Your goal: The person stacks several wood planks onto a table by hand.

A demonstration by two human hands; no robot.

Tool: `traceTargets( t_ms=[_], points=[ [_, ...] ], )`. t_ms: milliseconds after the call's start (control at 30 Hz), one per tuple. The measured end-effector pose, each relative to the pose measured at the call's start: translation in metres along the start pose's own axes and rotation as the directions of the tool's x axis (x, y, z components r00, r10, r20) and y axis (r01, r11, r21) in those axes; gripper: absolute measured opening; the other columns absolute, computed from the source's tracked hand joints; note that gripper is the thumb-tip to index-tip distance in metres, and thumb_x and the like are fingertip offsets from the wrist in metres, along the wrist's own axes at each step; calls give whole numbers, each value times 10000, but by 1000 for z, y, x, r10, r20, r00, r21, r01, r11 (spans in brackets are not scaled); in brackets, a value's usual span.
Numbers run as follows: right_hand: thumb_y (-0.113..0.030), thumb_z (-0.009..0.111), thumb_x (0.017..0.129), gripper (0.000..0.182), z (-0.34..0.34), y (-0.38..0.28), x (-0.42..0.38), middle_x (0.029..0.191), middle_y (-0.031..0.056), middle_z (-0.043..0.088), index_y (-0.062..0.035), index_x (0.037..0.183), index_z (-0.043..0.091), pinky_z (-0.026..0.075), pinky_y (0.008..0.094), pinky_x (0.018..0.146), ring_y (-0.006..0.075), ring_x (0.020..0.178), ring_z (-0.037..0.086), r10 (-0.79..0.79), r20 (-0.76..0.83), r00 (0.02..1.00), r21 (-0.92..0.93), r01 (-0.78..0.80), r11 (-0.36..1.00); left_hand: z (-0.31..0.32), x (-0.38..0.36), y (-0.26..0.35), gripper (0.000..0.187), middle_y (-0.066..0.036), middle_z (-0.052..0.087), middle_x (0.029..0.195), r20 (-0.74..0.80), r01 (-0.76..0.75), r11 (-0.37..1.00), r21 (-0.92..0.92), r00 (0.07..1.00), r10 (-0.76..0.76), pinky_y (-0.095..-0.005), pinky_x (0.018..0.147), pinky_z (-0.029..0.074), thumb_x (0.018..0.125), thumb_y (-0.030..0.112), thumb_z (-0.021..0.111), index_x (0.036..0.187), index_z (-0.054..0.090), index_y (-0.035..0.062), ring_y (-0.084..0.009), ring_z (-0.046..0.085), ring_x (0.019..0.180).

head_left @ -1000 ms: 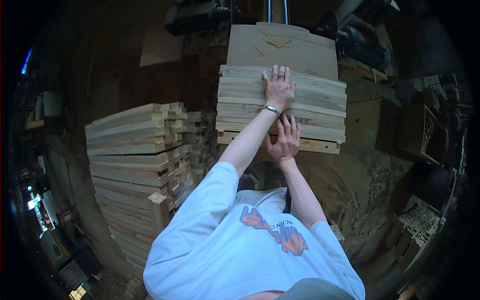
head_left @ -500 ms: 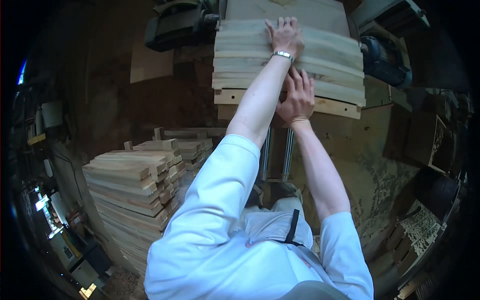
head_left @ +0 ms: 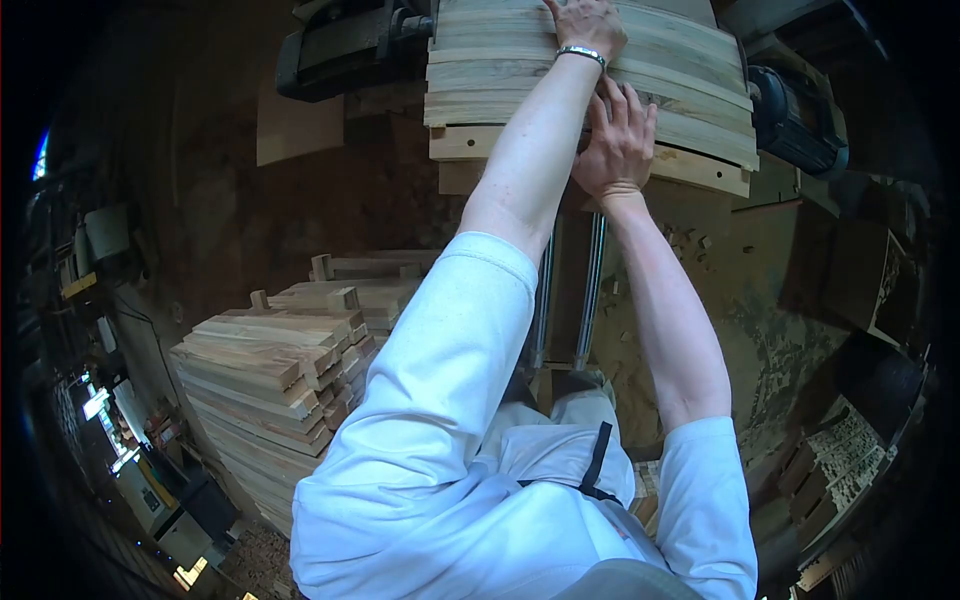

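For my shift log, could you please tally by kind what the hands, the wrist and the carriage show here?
Hands pressing flat on the wood: 2, left hand and right hand
Bracelet: 1
Batch of wooden slats: 1
Steel guide rods: 2
Side stack of boards: 1
Total: 7

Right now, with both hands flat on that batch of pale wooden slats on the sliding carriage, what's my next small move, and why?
Probably ease the batch of pale wooden slats slightly further forward, evenly: left hand and right hand both press flat, arms nearly outstretched, twin steel rails exposed behind the carriage.
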State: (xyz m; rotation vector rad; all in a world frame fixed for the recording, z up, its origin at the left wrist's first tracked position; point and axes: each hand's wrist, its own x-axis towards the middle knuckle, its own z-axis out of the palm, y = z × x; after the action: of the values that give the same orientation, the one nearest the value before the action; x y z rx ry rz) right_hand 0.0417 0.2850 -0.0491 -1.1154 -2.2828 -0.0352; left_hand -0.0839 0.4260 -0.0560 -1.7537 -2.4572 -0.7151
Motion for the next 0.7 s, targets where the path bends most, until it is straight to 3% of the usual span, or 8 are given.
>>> traceTargets(
  t_ms=[100,300,467,700],
  points=[
    [-429,660,701,579,8,4,12,1347,68,488,-156,1208,601,283,615,1071,316,1292,420,-6,-19,1000,-7,6,1000,-10,15,1,522,-153,480,1399,102,-5,996,89,995,-4,-666,1108,157,878,233,442,1369,451,54,-296,408,1327],
    [-424,663,697,585,26,14,40,1346,67,488,-162,1215,593,275,615,1076,315,1294,415,-22,-49,999,-6,21,1000,-7,45,-1,542,-160,449,1436,48,2,999,38,999,-4,-645,1129,150,857,198,447,1374,436,36,-303,381,1357],
    [-432,666,695,609,42,23,66,1359,67,476,-158,1231,580,254,618,1087,318,1304,403,-23,-50,999,-2,22,1000,-12,73,-6,572,-162,432,1454,108,-16,998,64,994,9,-632,1132,152,849,218,469,1392,426,42,-298,363,1374],
    [-536,623,734,785,67,38,102,1456,146,348,-88,1359,467,98,591,1152,372,1389,253,28,40,999,-62,-25,998,27,122,-22,622,-154,390,1488,24,-65,991,114,998,63,-612,1131,176,824,228,500,1408,415,32,-303,339,1385]
  ],
)
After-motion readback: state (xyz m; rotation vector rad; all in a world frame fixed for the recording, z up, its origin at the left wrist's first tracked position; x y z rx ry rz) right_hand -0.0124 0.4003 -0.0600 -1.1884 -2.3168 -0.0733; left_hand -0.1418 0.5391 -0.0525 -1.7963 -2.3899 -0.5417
